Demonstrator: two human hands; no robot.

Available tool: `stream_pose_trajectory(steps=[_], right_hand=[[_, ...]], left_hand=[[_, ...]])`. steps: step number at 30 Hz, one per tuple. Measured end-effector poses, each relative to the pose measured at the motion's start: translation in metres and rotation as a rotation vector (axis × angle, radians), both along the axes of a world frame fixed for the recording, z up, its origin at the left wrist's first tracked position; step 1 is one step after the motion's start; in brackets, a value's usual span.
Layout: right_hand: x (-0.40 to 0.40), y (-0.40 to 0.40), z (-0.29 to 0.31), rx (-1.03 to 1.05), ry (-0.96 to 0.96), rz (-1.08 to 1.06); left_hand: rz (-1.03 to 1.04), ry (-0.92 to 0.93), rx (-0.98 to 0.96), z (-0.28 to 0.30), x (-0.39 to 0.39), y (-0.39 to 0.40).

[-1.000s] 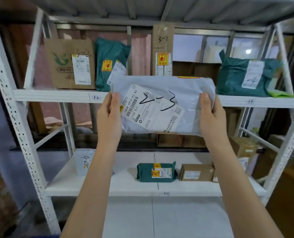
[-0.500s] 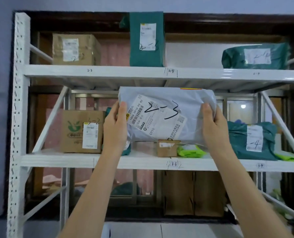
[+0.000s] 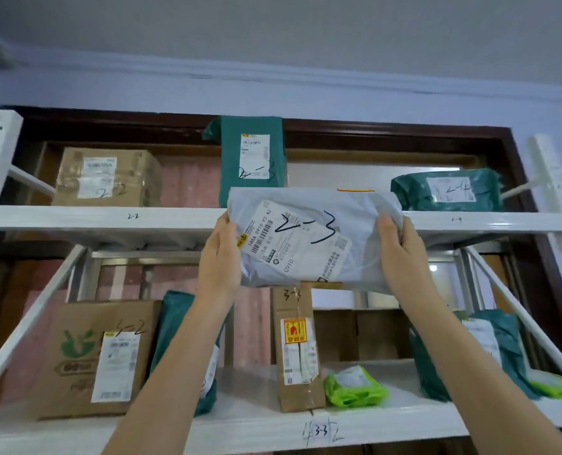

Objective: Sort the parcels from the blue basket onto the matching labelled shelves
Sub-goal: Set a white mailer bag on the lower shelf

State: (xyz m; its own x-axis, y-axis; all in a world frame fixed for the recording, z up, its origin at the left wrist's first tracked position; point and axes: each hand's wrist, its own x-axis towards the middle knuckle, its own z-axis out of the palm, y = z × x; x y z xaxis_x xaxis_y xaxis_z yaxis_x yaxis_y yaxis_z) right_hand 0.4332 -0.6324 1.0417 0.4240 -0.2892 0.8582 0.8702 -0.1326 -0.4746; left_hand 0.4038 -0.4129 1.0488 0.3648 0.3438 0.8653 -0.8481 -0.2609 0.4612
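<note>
Upper shelf [image 3: 109,220]: cardboard box [image 3: 107,177] left, upright green parcel [image 3: 251,156] centre, flat green parcel [image 3: 447,190] right.

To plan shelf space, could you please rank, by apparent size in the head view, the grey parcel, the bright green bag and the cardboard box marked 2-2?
1. grey parcel, though nearest the camera
2. cardboard box marked 2-2
3. bright green bag

The left hand [image 3: 219,257] and right hand [image 3: 401,254] gripped a grey parcel [image 3: 312,238] marked 2-3 by its ends, raised before the upper shelf [image 3: 109,220], below a green 2-3 parcel [image 3: 251,159].
</note>
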Motion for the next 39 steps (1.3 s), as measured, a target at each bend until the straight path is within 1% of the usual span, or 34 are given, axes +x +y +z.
stream_pose_trajectory(steps=[2,5,6,8,10,14,16,18,21,26,29,35,37,39], right_hand=[[0.007,-0.011,0.022,-0.011,0.016,0.047],[0.015,-0.031,0.048,-0.004,0.044,0.298],[0.019,-0.038,0.054,-0.043,0.028,0.29],[0.031,-0.057,0.064,-0.113,-0.003,0.158],[0.047,-0.076,0.076,-0.134,-0.042,0.088],[0.084,-0.101,0.098,-0.177,-0.103,-0.012],[0.103,-0.111,0.107,-0.193,-0.139,-0.102],[0.119,-0.117,0.116,-0.22,-0.141,-0.161],[0.138,-0.123,0.128,-0.237,-0.119,-0.158],[0.163,-0.118,0.14,-0.219,-0.169,-0.178],[0.174,-0.113,0.146,-0.19,-0.186,-0.201],[0.192,-0.105,0.156,-0.131,-0.163,-0.244],[0.197,-0.1,0.156,-0.159,-0.143,-0.243],[0.2,-0.095,0.154,-0.229,-0.128,-0.221]], left_hand=[[0.027,-0.044,0.001,0.016,0.007,-0.014],[0.085,-0.11,-0.022,0.04,0.018,-0.037],[0.114,-0.121,-0.04,0.049,0.023,-0.044],[0.169,-0.136,-0.037,0.066,0.034,-0.057],[0.226,-0.124,0.004,0.082,0.046,-0.069],[0.445,-0.081,0.095,0.108,0.072,-0.096],[0.478,-0.088,0.116,0.117,0.086,-0.107],[0.447,-0.066,0.133,0.126,0.098,-0.115],[0.338,-0.007,0.143,0.137,0.114,-0.121],[0.364,0.071,0.206,0.15,0.138,-0.113],[0.376,0.066,0.214,0.156,0.149,-0.11],[0.51,0.047,0.256,0.156,0.172,-0.109],[0.556,0.066,0.284,0.152,0.181,-0.108],[0.643,0.089,0.317,0.15,0.19,-0.104]])
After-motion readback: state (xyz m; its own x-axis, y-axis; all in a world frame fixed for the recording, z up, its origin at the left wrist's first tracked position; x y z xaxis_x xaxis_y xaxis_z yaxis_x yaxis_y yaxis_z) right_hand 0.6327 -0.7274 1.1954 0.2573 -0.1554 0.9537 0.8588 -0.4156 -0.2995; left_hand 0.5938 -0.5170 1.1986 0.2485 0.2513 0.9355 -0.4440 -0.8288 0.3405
